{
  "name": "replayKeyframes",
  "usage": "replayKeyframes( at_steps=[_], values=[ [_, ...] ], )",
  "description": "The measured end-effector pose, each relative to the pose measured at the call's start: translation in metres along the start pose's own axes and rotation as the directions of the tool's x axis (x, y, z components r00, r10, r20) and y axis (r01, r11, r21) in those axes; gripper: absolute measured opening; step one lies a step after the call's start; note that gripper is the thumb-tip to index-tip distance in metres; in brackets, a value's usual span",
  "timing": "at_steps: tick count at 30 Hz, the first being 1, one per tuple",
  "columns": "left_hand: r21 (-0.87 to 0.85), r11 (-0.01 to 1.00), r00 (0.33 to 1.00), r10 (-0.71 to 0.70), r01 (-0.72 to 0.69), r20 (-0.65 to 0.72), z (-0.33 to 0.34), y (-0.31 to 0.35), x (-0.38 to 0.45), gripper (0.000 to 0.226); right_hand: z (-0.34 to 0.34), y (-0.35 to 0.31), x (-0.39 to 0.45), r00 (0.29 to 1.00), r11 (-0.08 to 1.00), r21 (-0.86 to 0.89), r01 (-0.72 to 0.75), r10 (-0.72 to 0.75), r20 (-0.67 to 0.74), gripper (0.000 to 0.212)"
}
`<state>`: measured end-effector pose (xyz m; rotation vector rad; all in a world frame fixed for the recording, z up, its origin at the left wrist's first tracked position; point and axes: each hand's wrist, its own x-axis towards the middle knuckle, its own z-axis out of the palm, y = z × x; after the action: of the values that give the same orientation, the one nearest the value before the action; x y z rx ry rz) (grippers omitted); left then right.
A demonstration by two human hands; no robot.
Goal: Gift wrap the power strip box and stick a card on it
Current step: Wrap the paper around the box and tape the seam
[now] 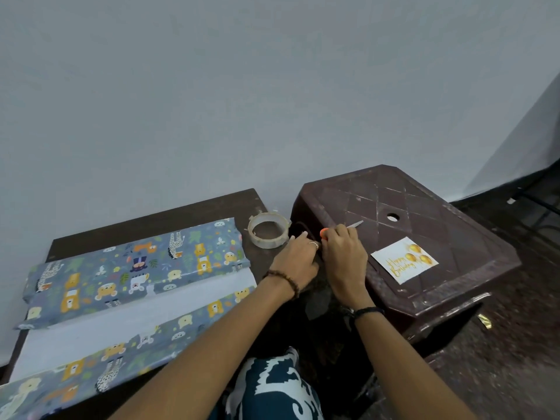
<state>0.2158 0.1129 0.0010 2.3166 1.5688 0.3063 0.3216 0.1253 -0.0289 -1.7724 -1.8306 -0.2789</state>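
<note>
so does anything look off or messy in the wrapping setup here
Little stands out. The wrapping paper is only half folded, its white underside showing in a strip down the middle, so the wrap is unfinished. The happy birthday card lies askew on the plastic stool, not yet stuck on. The tape roll has a loose, ragged end.

My wrapping paper [136,268] looks smooth, printed outside, plain white inside. The tape roll [268,230] is translucent plastic. My stool [424,237] is dark moulded plastic, scuffed and faintly glossy. The card [404,259] is white paper with shiny gold print.
</note>
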Motion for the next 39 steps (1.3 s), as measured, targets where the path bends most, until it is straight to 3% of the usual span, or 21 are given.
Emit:
replayKeyframes(
  at_steps=[8,12,16,19,24,28,29,31,34,39],
  values=[
    [-0.017,0.995,0.943,-0.097,0.097,-0.318,-0.016,-0.038,-0.055,0.027,-0.013,-0.067,-0.04,0.987,0.979,0.123,0.163,-0.162,-0.015,0.018],
    [-0.054,0.981,0.905,-0.191,0.184,-0.38,-0.035,-0.067,-0.094,0.024,-0.011,-0.097,-0.063,0.968,0.968,0.108,0.225,-0.234,0.09,0.027],
    [-0.017,0.98,0.868,-0.184,0.198,-0.462,-0.052,-0.093,-0.142,0.02,-0.006,-0.106,-0.075,0.93,0.948,0.05,0.313,-0.317,0.185,0.034],
    [0.019,0.967,0.874,-0.219,0.252,-0.433,-0.042,-0.111,-0.173,0.02,-0.008,-0.104,-0.073,0.92,0.938,0.061,0.341,-0.346,0.182,0.034],
    [0.028,0.94,0.886,-0.31,0.34,-0.344,-0.02,-0.132,-0.203,0.023,-0.012,-0.129,-0.06,0.903,0.895,0.167,0.414,-0.427,0.05,0.025],
    [-0.013,0.901,0.859,-0.418,0.434,-0.295,-0.015,-0.139,-0.21,0.036,-0.008,-0.182,-0.045,0.787,0.753,0.3,0.585,-0.617,0.014,0.017],
    [0.001,0.896,0.863,-0.428,0.445,-0.267,-0.013,-0.14,-0.212,0.04,-0.007,-0.195,-0.043,0.755,0.72,0.326,0.612,-0.655,0.029,0.015],
    [0.009,0.883,0.863,-0.458,0.47,-0.212,-0.008,-0.141,-0.216,0.043,-0.004,-0.217,-0.042,0.691,0.683,0.365,0.633,-0.711,0.133,0.031],
    [0.021,0.868,0.853,-0.484,0.497,-0.195,-0.001,-0.143,-0.22,0.044,0.008,-0.234,-0.043,0.604,0.686,0.284,0.67,-0.726,0.328,0.052],
    [0.002,0.863,0.843,-0.494,0.506,-0.212,0.002,-0.143,-0.219,0.044,0.027,-0.236,-0.045,0.588,0.674,0.16,0.721,-0.717,0.374,0.065]
  ],
)
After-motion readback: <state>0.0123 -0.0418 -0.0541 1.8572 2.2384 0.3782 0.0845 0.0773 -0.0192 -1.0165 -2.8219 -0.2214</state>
